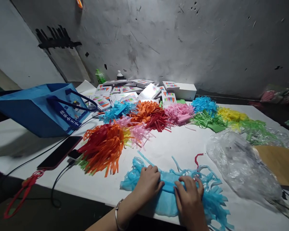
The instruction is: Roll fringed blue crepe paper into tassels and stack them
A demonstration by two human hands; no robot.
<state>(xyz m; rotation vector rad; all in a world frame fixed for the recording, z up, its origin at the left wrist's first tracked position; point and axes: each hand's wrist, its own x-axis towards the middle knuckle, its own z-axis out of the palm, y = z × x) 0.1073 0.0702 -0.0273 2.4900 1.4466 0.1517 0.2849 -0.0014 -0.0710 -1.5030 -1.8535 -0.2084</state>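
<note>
A sheet of blue tissue paper (167, 203) with fringed ends lies at the table's near edge. A narrow folded band (168, 186) crosses its plain middle part. My left hand (149, 180) is closed on the left end of this band, fingers curled and thumb pointing inward. On the right end, my right hand (189, 194) grips the band with bent fingers. The cut strips spread out beyond both hands, and some stick up behind them. A thin red strip (197, 159) lies just behind the right hand. My palms hide part of the paper.
Bundles of tissue fringe, including an orange one (106, 144) and a pink one (179, 112), arc across the table. Flat printed packs (150, 91) are piled behind. A blue bag (36, 109) and a phone (60, 152) are left; clear plastic (240, 163) lies right.
</note>
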